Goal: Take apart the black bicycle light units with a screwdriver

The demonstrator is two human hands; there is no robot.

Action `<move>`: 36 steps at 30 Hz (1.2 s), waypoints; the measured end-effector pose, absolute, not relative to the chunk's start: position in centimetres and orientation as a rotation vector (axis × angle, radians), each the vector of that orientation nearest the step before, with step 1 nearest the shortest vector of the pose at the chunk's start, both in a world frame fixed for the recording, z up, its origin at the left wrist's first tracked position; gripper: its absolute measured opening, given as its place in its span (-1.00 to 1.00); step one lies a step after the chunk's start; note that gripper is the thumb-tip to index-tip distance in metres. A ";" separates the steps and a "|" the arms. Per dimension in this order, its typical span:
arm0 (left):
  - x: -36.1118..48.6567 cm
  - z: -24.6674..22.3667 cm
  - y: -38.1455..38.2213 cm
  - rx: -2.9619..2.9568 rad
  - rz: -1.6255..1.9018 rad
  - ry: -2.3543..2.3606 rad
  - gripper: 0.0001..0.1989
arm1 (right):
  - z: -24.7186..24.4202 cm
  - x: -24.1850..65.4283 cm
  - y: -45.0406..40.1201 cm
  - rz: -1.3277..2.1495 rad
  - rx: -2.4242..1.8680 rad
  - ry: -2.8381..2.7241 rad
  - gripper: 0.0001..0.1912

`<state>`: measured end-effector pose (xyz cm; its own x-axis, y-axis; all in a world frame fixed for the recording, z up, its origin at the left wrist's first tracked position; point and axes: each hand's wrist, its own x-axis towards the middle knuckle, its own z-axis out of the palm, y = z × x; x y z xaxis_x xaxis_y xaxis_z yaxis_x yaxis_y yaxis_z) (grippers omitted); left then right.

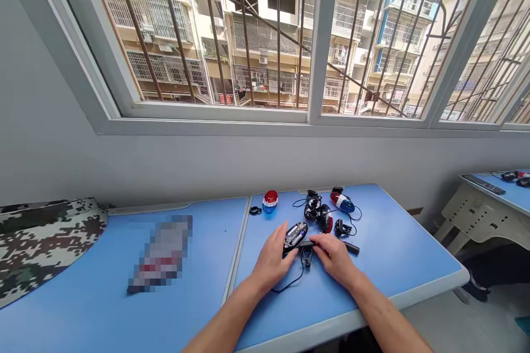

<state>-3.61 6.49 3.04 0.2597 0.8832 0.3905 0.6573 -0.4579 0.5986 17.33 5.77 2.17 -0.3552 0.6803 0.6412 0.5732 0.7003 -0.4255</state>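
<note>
My left hand is wrapped round the left side of an oval black device, whose open face shows a silvery inside. Right beside it, my right hand has its thumb and fingers bent together at a small dark part too small to name. A black rod-shaped tool lies beyond the right fingers, partly hidden by them. Below the device, a black clip with a thin cable rests on the blue table.
Black lamp-like parts with cables, a red and blue light and a black bracket lie behind my hands. A red and blue ball-shaped item and a black ring stand farther left. Camouflage cloth covers the far left.
</note>
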 end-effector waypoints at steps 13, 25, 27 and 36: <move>-4.6 3.3 7.2 2.249 0.974 1.380 -0.44 | 1.9 16.4 5.9 -0.219 -1.014 -2.150 -0.60; -5.9 3.6 7.3 2.155 1.053 1.345 -0.49 | 1.7 16.7 6.1 -0.213 -1.012 -2.171 -0.66; -5.8 3.4 7.3 2.150 1.061 1.330 -0.50 | 1.6 16.8 6.2 -0.193 -1.039 -2.171 -0.63; -5.7 3.1 7.0 2.079 1.055 1.292 -0.49 | 2.6 16.5 6.0 -0.165 -1.162 -2.179 -0.54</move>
<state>-5.70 7.04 3.07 0.2598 0.8957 0.3609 0.5328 -0.4447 0.7200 16.53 6.01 2.63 -0.3924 0.6972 0.6000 0.7793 0.5985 -0.1857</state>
